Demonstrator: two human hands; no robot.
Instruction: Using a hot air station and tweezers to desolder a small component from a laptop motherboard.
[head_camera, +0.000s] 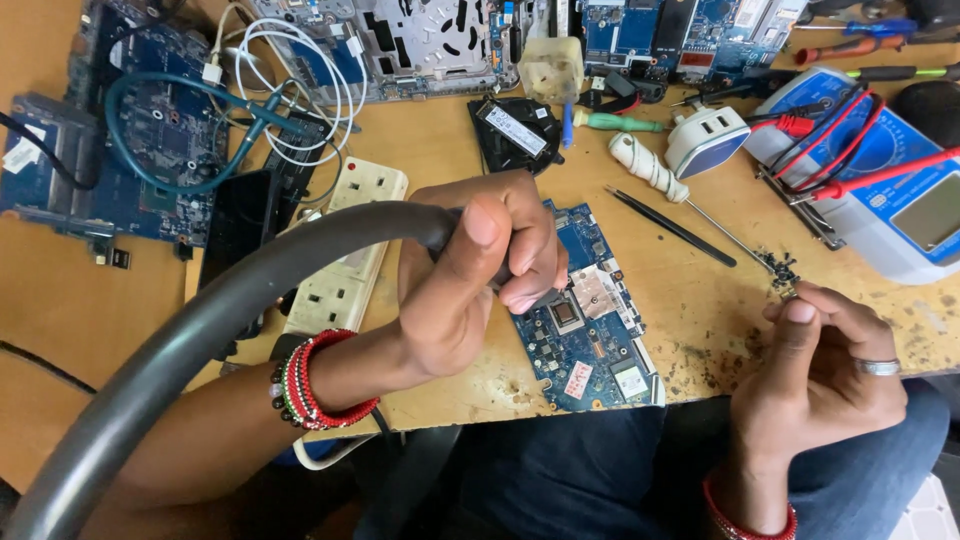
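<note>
Clamped in my left hand (470, 280), the thick grey hose (200, 330) aims its tip down at the blue circuit board (590, 320) on the bench edge, while my right hand (820, 370) pinches 1 small dark part (783, 275), keeping it clear.

The left hand (480, 275) grips the end of a thick grey rubber hose (200, 330) over a small blue circuit board (590, 330) on the wooden workbench (700, 300). The right hand (820, 370) pinches a tiny dark metal part (783, 275) just beside the board.

electronics repair workshop | circuit boards (590, 330), multimeter (900, 190), screwdrivers (650, 168)
</note>
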